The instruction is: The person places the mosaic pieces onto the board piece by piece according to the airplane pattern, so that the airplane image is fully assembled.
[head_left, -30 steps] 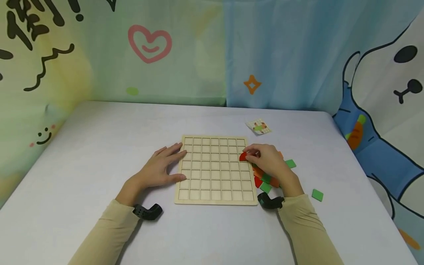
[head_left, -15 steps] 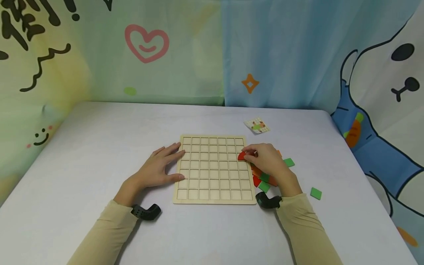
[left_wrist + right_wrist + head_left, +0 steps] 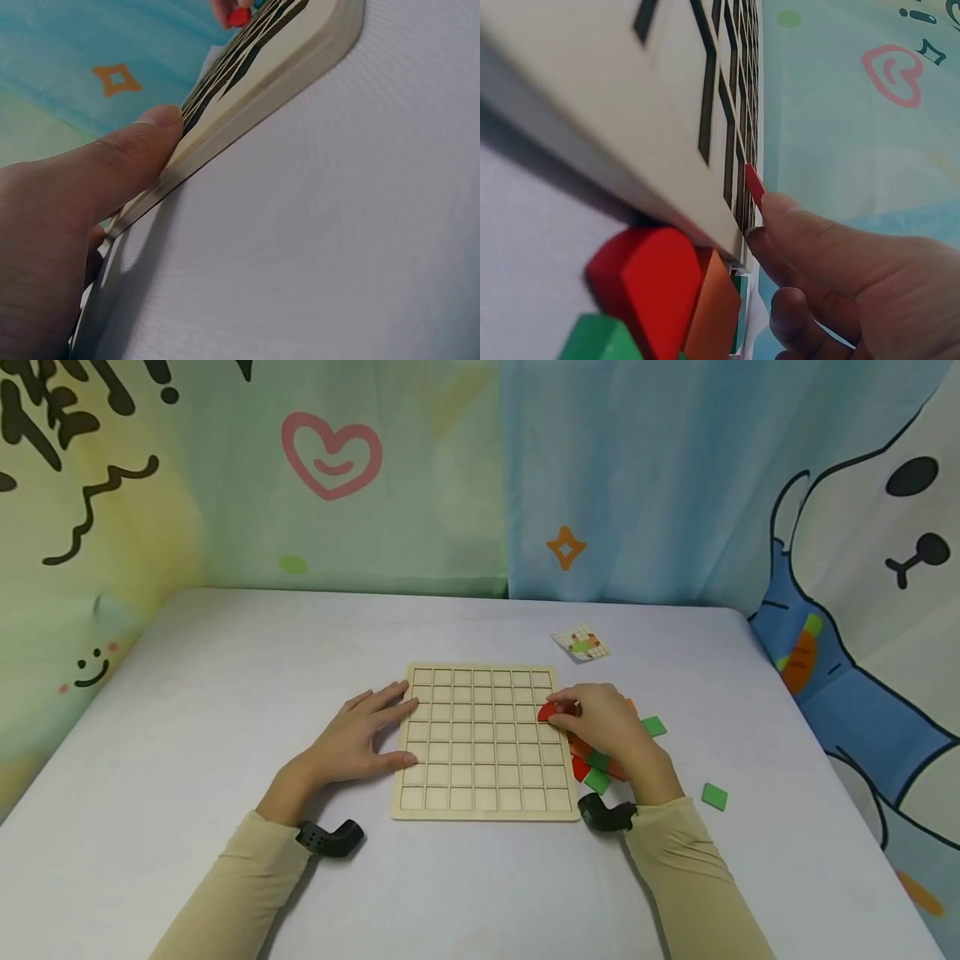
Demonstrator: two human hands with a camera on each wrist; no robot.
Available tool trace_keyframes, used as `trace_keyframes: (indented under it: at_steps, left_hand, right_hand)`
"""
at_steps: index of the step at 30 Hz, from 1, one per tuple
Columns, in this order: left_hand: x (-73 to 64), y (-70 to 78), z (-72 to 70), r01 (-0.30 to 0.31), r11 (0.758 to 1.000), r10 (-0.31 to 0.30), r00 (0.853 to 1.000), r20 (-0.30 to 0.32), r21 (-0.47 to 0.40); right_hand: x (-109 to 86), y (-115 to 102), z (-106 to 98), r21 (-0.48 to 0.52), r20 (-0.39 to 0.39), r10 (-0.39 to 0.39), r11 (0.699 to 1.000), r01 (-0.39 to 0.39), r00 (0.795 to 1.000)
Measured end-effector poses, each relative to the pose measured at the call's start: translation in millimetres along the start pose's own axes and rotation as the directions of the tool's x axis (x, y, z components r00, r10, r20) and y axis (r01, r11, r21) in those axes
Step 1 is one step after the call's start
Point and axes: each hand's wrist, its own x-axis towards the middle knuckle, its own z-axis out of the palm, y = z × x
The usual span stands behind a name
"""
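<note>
Right hand (image 3: 602, 717) pinches a flat red rounded piece (image 3: 547, 713) over the pale wooden grid board (image 3: 487, 816); left hand (image 3: 358, 740), fingers spread, touches the board's left edge.

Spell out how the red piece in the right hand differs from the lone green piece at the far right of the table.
The red piece shows a curved edge; the green piece is four-sided with straight edges.
The red piece is pinched by the right hand at the board's right side; the green piece lies untouched on the table.
Both are small, thin, single-coloured pieces.
</note>
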Motion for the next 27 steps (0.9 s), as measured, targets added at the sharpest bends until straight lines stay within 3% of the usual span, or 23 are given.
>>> trace_keyframes:
  at_steps: [13,27]
  left_hand:
    - [0.3,0.8,-1.0,-0.002,1.000,0.002,1.000,0.002,0.005]
    - [1.4,0.7,-0.8,-0.002,1.000,0.002,1.000,0.006,0.006]
  right_hand:
    - [0.6,2.4,1.0,-0.019,-0.002,0.015,1.000,-0.015,1.000]
    - [0.7,3.5,0.9,-0.044,0.002,-0.029,0.999,0.029,1.000]
